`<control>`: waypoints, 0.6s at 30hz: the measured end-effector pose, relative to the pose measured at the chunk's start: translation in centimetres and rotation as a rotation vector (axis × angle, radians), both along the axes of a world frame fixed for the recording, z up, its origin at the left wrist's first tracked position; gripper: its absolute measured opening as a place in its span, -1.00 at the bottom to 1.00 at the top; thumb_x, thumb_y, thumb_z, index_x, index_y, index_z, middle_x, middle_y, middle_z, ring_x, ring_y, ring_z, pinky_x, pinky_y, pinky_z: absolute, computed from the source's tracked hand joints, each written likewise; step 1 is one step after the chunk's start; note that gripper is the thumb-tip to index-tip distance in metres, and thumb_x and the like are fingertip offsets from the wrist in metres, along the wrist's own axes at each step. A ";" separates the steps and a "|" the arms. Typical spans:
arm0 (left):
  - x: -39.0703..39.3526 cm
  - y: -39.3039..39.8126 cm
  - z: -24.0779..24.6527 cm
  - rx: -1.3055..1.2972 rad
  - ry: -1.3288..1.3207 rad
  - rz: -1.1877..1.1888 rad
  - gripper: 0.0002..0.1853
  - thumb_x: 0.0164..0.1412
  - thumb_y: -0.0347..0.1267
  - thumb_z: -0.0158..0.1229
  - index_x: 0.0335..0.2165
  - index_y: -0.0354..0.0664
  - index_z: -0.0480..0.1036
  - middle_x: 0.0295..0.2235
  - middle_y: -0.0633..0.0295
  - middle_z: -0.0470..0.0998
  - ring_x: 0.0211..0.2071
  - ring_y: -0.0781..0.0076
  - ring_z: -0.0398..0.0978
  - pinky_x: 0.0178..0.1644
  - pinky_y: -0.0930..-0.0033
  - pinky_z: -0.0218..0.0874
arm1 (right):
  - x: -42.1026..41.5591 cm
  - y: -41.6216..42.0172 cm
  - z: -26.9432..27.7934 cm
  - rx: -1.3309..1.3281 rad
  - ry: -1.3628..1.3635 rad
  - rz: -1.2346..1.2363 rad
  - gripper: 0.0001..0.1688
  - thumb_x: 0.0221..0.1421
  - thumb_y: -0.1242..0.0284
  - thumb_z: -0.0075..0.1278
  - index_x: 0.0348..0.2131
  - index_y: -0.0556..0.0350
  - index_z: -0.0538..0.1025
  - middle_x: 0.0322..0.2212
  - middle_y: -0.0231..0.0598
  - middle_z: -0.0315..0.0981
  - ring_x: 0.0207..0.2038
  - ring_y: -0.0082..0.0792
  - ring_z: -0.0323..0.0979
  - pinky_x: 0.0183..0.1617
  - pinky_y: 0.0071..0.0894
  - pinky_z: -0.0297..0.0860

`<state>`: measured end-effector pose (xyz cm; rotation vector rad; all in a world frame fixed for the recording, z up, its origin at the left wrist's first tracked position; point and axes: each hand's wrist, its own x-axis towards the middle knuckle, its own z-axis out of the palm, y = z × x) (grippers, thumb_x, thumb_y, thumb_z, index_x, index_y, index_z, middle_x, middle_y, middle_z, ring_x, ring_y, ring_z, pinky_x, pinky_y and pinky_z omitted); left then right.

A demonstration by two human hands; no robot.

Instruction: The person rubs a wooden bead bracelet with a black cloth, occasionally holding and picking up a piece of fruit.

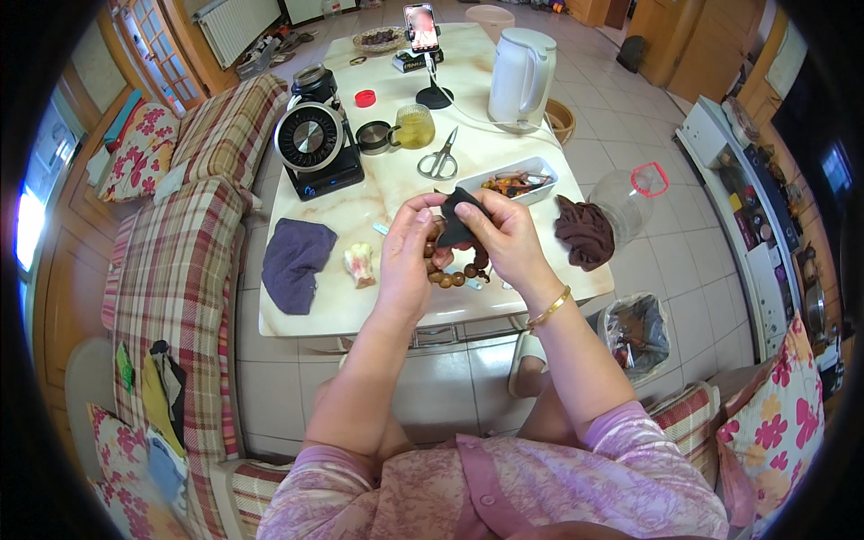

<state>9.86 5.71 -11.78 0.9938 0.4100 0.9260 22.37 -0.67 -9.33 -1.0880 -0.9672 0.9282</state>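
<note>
Above the near part of a marble-patterned table (378, 196), my left hand (405, 263) grips a string of round brown wooden beads (445, 278) that hangs in a loop. My right hand (507, 236) pinches a piece of black cloth (459, 216) between thumb and fingers, pressed against the upper part of the loop. The cloth and fingers hide some of the beads. A gold bracelet (550, 307) circles my right wrist. Under the beads, part of a pale blue strip-like thing (472, 282) shows on the tabletop.
Scissors (440, 160) and a white tray (540, 192) of small items lie behind my hands. A purple cloth (297, 263) is left, a dark brown cloth (586, 233) right. Farther back stand a kettle (521, 77), a glass cup (414, 127), a black appliance (314, 148) and a phone on a stand (423, 30).
</note>
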 end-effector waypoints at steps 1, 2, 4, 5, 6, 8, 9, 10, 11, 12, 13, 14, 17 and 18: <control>0.2 -0.3 0.8 -0.029 0.010 0.067 -0.72 0.34 -0.28 -0.12 -0.08 -0.18 0.31 -0.56 0.39 0.35 -0.59 0.73 0.23 -0.54 0.68 0.05 | 0.5 0.1 -0.6 -0.012 -0.070 0.017 -0.79 0.17 0.45 0.04 -0.23 0.24 0.50 -0.42 -0.38 0.50 -0.40 -0.67 0.43 -0.35 -0.67 0.38; 0.3 -0.6 1.3 -0.058 0.020 0.135 -0.73 0.33 -0.28 -0.11 -0.08 -0.17 0.31 -0.56 0.40 0.34 -0.60 0.75 0.21 -0.55 0.71 0.03 | 0.4 0.1 -0.5 0.034 -0.104 0.011 -0.78 0.15 0.46 0.06 -0.22 0.24 0.50 -0.42 -0.39 0.50 -0.39 -0.67 0.43 -0.32 -0.66 0.39; 0.0 -0.6 1.8 -0.058 0.054 0.096 -0.71 0.32 -0.26 -0.10 -0.07 -0.15 0.31 -0.56 0.41 0.35 -0.60 0.75 0.22 -0.55 0.71 0.06 | 0.0 0.4 -0.7 0.103 -0.135 -0.016 -0.78 0.11 0.47 0.10 -0.25 0.24 0.51 -0.43 -0.40 0.49 -0.40 -0.67 0.42 -0.31 -0.64 0.39; -0.2 -0.4 1.8 -0.058 0.071 0.076 -0.71 0.32 -0.25 -0.10 -0.06 -0.14 0.31 -0.55 0.41 0.35 -0.60 0.74 0.23 -0.54 0.71 0.08 | 0.1 0.3 -0.7 0.079 -0.149 -0.040 -0.79 0.10 0.47 0.10 -0.27 0.25 0.52 -0.45 -0.40 0.49 -0.41 -0.68 0.41 -0.32 -0.64 0.39; -0.5 0.4 1.2 0.016 0.092 0.033 -0.72 0.32 -0.24 -0.08 -0.08 -0.13 0.31 -0.57 0.42 0.35 -0.63 0.73 0.22 -0.55 0.70 0.08 | 0.2 0.2 -0.6 0.055 -0.163 -0.058 -0.81 0.10 0.47 0.10 -0.29 0.25 0.52 -0.46 -0.39 0.49 -0.43 -0.68 0.41 -0.33 -0.64 0.38; -0.6 0.3 0.4 0.016 0.133 -0.080 -0.73 0.32 -0.25 -0.08 -0.08 -0.13 0.31 -0.58 0.43 0.34 -0.64 0.73 0.20 -0.56 0.69 0.05 | 0.4 0.1 -0.4 0.008 -0.182 -0.105 -0.84 0.11 0.47 0.09 -0.38 0.26 0.52 -0.54 -0.41 0.47 -0.48 -0.70 0.38 -0.40 -0.64 0.35; -0.5 0.1 0.3 0.015 0.154 -0.137 -0.74 0.33 -0.25 -0.07 -0.09 -0.13 0.31 -0.59 0.43 0.33 -0.65 0.73 0.19 -0.56 0.69 0.04 | 0.5 0.1 -0.4 0.004 -0.212 -0.116 -0.84 0.12 0.47 0.09 -0.39 0.26 0.52 -0.56 -0.41 0.47 -0.49 -0.71 0.37 -0.41 -0.65 0.34; -0.1 -0.3 0.3 0.056 0.151 -0.144 -0.76 0.33 -0.27 -0.07 -0.10 -0.14 0.30 -0.61 0.43 0.31 -0.65 0.73 0.18 -0.57 0.68 0.00 | 0.5 0.2 -0.5 0.000 -0.242 -0.126 -0.84 0.12 0.47 0.09 -0.40 0.26 0.51 -0.57 -0.42 0.46 -0.51 -0.71 0.36 -0.43 -0.65 0.33; -0.1 -0.2 0.1 0.060 0.139 -0.136 -0.74 0.33 -0.26 -0.08 -0.09 -0.15 0.29 -0.62 0.42 0.30 -0.65 0.72 0.17 -0.56 0.67 0.01 | 0.5 0.2 -0.6 -0.004 -0.272 -0.136 -0.83 0.12 0.46 0.08 -0.41 0.26 0.51 -0.59 -0.43 0.45 -0.52 -0.72 0.35 -0.44 -0.66 0.32; 0.1 -0.1 -0.2 0.065 0.126 -0.128 -0.72 0.33 -0.24 -0.09 -0.09 -0.16 0.28 -0.63 0.40 0.29 -0.64 0.71 0.17 -0.55 0.66 0.02 | 0.6 0.3 -0.9 0.003 -0.258 -0.132 -0.83 0.14 0.45 0.07 -0.39 0.25 0.51 -0.59 -0.44 0.45 -0.54 -0.72 0.33 -0.46 -0.67 0.30; 0.1 0.0 -0.4 0.069 0.113 -0.121 -0.70 0.33 -0.22 -0.10 -0.09 -0.17 0.27 -0.64 0.39 0.28 -0.64 0.70 0.17 -0.54 0.64 0.03 | 0.6 0.3 -0.8 -0.002 -0.216 -0.113 -0.83 0.14 0.45 0.07 -0.38 0.25 0.51 -0.58 -0.44 0.45 -0.53 -0.72 0.33 -0.46 -0.67 0.30; -0.1 0.2 -0.3 0.037 0.061 -0.123 -0.70 0.33 -0.23 -0.10 -0.07 -0.16 0.29 -0.59 0.40 0.30 -0.60 0.71 0.20 -0.55 0.64 0.02 | 0.6 0.3 -0.6 -0.007 -0.175 -0.092 -0.82 0.14 0.44 0.07 -0.37 0.25 0.51 -0.57 -0.45 0.45 -0.53 -0.72 0.33 -0.46 -0.67 0.30; 0.3 -0.7 1.9 -0.075 0.034 0.100 -0.74 0.33 -0.29 -0.07 -0.09 -0.18 0.33 -0.58 0.44 0.31 -0.59 0.74 0.19 -0.54 0.69 0.00 | 0.7 0.2 -0.7 -0.035 -0.154 -0.020 -0.80 0.13 0.42 0.08 -0.31 0.23 0.51 -0.52 -0.45 0.46 -0.51 -0.72 0.34 -0.45 -0.66 0.30; -0.3 0.1 1.3 -0.018 -0.027 0.067 -0.73 0.32 -0.28 -0.06 -0.08 -0.19 0.33 -0.58 0.45 0.28 -0.59 0.76 0.17 -0.52 0.70 0.00 | 0.7 0.2 -0.7 -0.044 -0.164 0.010 -0.79 0.13 0.42 0.09 -0.29 0.23 0.51 -0.50 -0.45 0.46 -0.50 -0.72 0.34 -0.45 -0.65 0.31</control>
